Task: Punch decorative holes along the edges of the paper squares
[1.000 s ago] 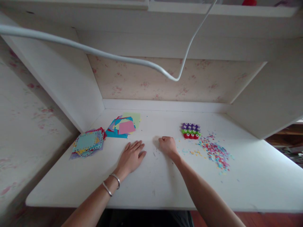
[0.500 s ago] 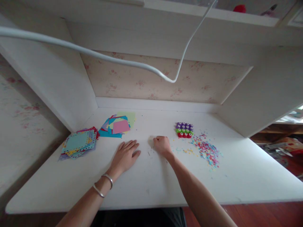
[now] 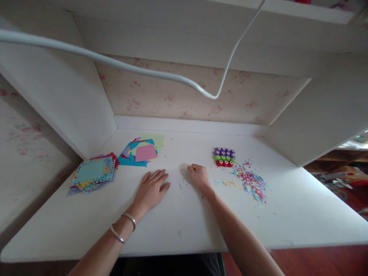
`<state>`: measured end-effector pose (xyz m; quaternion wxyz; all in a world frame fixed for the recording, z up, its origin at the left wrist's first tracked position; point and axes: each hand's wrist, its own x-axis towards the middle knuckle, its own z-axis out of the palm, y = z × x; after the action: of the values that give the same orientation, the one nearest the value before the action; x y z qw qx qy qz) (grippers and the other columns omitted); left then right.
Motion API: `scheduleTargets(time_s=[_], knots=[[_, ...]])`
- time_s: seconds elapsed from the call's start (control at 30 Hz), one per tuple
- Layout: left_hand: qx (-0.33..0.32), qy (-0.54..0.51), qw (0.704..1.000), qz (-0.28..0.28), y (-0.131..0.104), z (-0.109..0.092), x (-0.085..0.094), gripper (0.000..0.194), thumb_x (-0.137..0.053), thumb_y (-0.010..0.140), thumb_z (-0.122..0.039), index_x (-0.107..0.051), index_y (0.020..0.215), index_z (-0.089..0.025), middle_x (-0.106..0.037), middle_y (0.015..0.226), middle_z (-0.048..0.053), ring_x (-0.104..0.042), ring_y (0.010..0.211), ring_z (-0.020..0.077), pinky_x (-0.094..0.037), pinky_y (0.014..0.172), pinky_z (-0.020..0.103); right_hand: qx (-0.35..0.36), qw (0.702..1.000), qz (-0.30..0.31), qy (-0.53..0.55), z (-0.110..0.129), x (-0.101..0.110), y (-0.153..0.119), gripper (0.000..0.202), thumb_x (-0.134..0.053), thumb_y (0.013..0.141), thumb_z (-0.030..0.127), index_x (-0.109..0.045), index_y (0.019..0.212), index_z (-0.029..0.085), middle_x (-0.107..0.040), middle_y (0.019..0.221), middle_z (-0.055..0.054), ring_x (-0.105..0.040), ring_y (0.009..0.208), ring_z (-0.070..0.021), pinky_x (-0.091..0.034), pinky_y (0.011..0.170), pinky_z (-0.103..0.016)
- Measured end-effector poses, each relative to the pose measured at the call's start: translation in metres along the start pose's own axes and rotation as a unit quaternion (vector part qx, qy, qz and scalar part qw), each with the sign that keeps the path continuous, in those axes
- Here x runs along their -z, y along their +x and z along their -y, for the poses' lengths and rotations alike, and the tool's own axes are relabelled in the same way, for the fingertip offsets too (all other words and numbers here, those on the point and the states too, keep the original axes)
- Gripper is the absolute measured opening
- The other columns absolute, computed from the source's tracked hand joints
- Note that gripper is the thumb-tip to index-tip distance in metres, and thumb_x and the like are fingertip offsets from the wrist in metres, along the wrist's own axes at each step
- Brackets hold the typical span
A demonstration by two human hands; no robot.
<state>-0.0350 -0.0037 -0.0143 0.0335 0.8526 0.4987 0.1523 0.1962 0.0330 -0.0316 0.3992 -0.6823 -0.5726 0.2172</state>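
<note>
Head view, seen from my remote position: the left hand (image 3: 151, 191) lies palm down on the white desk (image 3: 184, 234), its fingers extended and slightly parted, the thumb set apart; I see nothing in its grasp. The right hand (image 3: 198, 176) is curled into a fist on the desk; whether it encloses anything I cannot tell. For this two-handed rest I judge a light, even pressure best, with the left palm flat, the right fist compact and both forearms clear of the loose material, since a sideways brush could scatter pieces so small and thin. As to position, the coloured paper sheets (image 3: 146, 152) lie beyond the left hand and slightly to its left, near the fingertips but apart from them; they overlap at uneven angles, a pink piece uppermost. Farther left are the dotted-border cards (image 3: 90, 171), fanned in a loose pile. Beyond the right hand and to its right stands the block of purple, green and red pieces (image 3: 224, 157), in rows and bearing eye-like white spots. Just beside this block, toward the near right, spreads the multicoloured confetti (image 3: 253, 184), its sparser yellow bits (image 3: 229, 183) reaching toward the right wrist. Small dark slivers (image 3: 181, 186) lie between the hands.
</note>
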Motion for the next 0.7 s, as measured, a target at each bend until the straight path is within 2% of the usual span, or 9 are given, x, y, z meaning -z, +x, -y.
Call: scheduleTargets(time_s=[0.07,0.17,0.27,0.37,0.43,0.5,0.6,0.7], knots=[[-0.001,0.004,1.000,-0.005,-0.001,-0.003,0.001,0.038,-0.044,0.099,-0.036,-0.060,0.130,-0.023,-0.054,0.144,0.008,-0.047,0.134,0.0276,-0.031,0.113,0.051,-0.009,0.999,-0.003,0.039,0.000,0.002,-0.004,0.041,-0.050,0.083,0.040,-0.042,0.047,0.022,-0.034,0.045,0.006,-0.034,0.048,-0.0116,-0.023,0.049,-0.025],[-0.009,0.008,1.000,-0.006,0.004,-0.012,0.001,0.037,-0.043,0.098,-0.031,-0.062,0.126,-0.018,-0.058,0.139,0.011,-0.051,0.129,0.0281,-0.032,0.113,0.049,-0.015,0.995,-0.011,0.100,0.000,0.010,-0.004,0.045,-0.046,0.088,0.052,-0.053,0.055,0.021,-0.048,0.051,0.004,-0.044,0.051,-0.0126,-0.033,0.051,-0.024],[-0.026,-0.003,1.000,0.007,0.023,-0.027,-0.002,0.040,-0.049,0.095,-0.034,-0.062,0.127,-0.014,-0.057,0.139,0.013,-0.051,0.128,0.0290,-0.034,0.112,0.046,-0.019,0.988,-0.061,0.141,-0.008,0.032,0.011,0.042,-0.048,0.087,0.056,-0.067,0.076,0.020,-0.065,0.073,-0.001,-0.056,0.066,-0.0154,-0.043,0.061,-0.025],[-0.046,-0.037,0.998,0.037,0.058,-0.054,-0.013,0.059,-0.049,0.093,-0.048,-0.051,0.138,-0.009,-0.049,0.147,0.017,-0.041,0.137,0.0310,-0.030,0.115,0.047,-0.039,0.974,-0.167,0.151,-0.032,0.073,0.040,0.044,-0.049,0.085,0.057,-0.067,0.101,0.021,-0.068,0.101,-0.006,-0.061,0.089,-0.0194,-0.047,0.075,-0.029],[-0.071,-0.069,0.992,0.075,0.088,-0.076,-0.024,0.074,-0.047,0.092,-0.054,-0.035,0.148,-0.007,-0.039,0.154,0.018,-0.033,0.143,0.0307,-0.025,0.118,0.047,-0.067,0.958,-0.239,0.141,-0.054,0.105,0.062,0.049,-0.043,0.086,0.057,-0.062,0.113,0.021,-0.064,0.114,-0.008,-0.059,0.102,-0.0215,-0.046,0.083,-0.032],[-0.093,-0.089,0.986,0.104,0.119,-0.098,-0.039,0.085,-0.047,0.090,-0.059,-0.023,0.153,-0.007,-0.033,0.157,0.018,-0.029,0.145,0.0299,-0.023,0.119,0.047,-0.097,0.947,-0.277,0.127,-0.079,0.133,0.082,0.053,-0.041,0.087,0.055,-0.057,0.123,0.021,-0.058,0.126,-0.009,-0.055,0.114,-0.0232,-0.044,0.092,-0.036],[-0.098,-0.093,0.985,0.108,0.161,-0.124,-0.061,0.097,-0.044,0.085,-0.071,-0.018,0.155,-0.009,-0.027,0.159,0.019,-0.024,0.147,0.0310,-0.016,0.120,0.052,-0.133,0.948,-0.270,0.102,-0.110,0.157,0.101,0.060,-0.040,0.086,0.057,-0.055,0.129,0.019,-0.055,0.134,-0.011,-0.050,0.125,-0.0259,-0.039,0.102,-0.040],[-0.083,-0.088,0.987,0.104,0.192,-0.140,-0.079,0.106,-0.039,0.078,-0.081,-0.028,0.151,-0.004,-0.015,0.161,0.023,-0.008,0.150,0.0368,0.000,0.118,0.061,-0.153,0.957,-0.237,0.070,-0.128,0.159,0.112,0.063,-0.039,0.087,0.059,-0.056,0.130,0.017,-0.054,0.139,-0.013,-0.045,0.132,-0.0277,-0.032,0.110,-0.042]])
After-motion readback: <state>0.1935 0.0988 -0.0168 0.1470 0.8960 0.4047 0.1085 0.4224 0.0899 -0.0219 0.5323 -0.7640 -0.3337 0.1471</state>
